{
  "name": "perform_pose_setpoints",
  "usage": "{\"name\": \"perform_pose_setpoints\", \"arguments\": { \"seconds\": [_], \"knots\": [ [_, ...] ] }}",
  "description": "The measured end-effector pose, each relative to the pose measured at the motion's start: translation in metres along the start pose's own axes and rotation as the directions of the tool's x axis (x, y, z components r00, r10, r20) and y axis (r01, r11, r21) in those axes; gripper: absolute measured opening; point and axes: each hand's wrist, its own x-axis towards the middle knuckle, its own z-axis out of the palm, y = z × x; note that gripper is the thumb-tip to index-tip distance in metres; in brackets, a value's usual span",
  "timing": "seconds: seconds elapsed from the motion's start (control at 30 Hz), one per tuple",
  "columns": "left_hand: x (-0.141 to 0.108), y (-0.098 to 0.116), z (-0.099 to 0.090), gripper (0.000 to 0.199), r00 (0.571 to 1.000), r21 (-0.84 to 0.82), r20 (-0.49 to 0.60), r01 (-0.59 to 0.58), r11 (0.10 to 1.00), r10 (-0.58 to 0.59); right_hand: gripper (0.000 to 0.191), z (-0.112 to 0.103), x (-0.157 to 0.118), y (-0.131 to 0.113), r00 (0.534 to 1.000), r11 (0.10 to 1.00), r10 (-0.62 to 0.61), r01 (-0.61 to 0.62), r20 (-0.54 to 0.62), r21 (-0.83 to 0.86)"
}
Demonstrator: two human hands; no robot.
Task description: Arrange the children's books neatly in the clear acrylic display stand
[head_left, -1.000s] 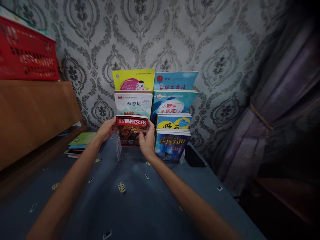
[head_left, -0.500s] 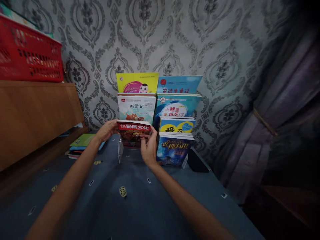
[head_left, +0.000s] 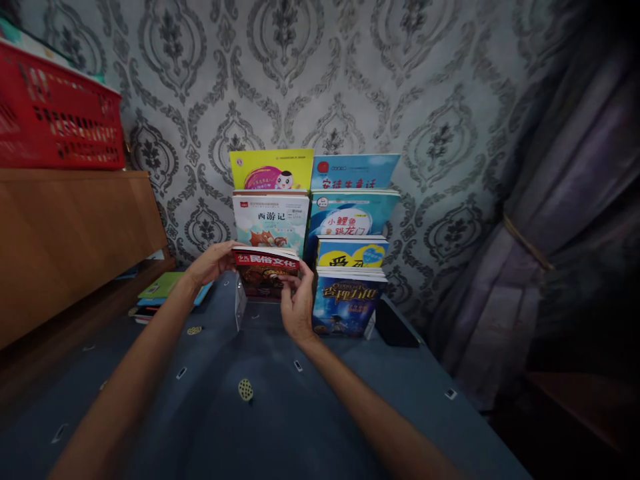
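Note:
Both my hands are closed on a red and dark brown book in the front left of a tiered, clear book stand. My left hand grips its upper left corner. At its right edge, my right hand has fingers bent over the cover. Behind it stand a white book and a yellow book. The right column holds a dark blue book, a yellow and blue book, a teal book and a light blue book.
A red plastic basket sits on a wooden cabinet at the left. Several books lie stacked beside it on the blue cloth. A black flat object lies right of the stand. A tied curtain hangs at the right.
The red book's top edge tilts slightly more toward me, with more of its page edges showing. Both hands keep their hold. The view has shifted slightly.

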Motion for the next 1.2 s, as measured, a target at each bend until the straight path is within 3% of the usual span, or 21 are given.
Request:
{"name": "perform_pose_setpoints", "arguments": {
  "seconds": [0.17, 0.4, 0.7, 0.9, 1.2],
  "knots": [
    [-0.002, 0.009, 0.002, 0.05, 1.0, 0.009, -0.009, -0.008, 1.0, 0.008, 0.061, -0.002, 0.001, -0.003, 1.0, 1.0, 0.015, -0.015, 0.016, -0.016],
    [-0.004, 0.0, 0.008, 0.051, 0.996, -0.031, -0.084, -0.038, 0.999, 0.036, 0.059, -0.003, 0.003, -0.005, 1.0, 1.0, 0.011, -0.011, 0.001, 0.004],
    [-0.005, 0.01, 0.008, 0.047, 0.998, -0.06, -0.055, -0.04, 0.997, 0.037, 0.048, -0.006, 0.004, -0.007, 1.0, 0.998, 0.023, -0.022, -0.014, 0.056],
    [0.004, 0.027, 0.001, 0.041, 0.993, -0.01, 0.075, 0.096, 0.995, -0.095, 0.044, -0.007, 0.004, -0.005, 0.999, 0.998, 0.042, -0.042, -0.006, 0.055],
    [0.026, 0.055, -0.005, 0.036, 0.934, 0.281, 0.22, 0.217, 0.935, -0.283, 0.042, -0.007, 0.004, -0.002, 1.0, 0.999, 0.021, -0.021, -0.001, 0.048]
  ]
}}
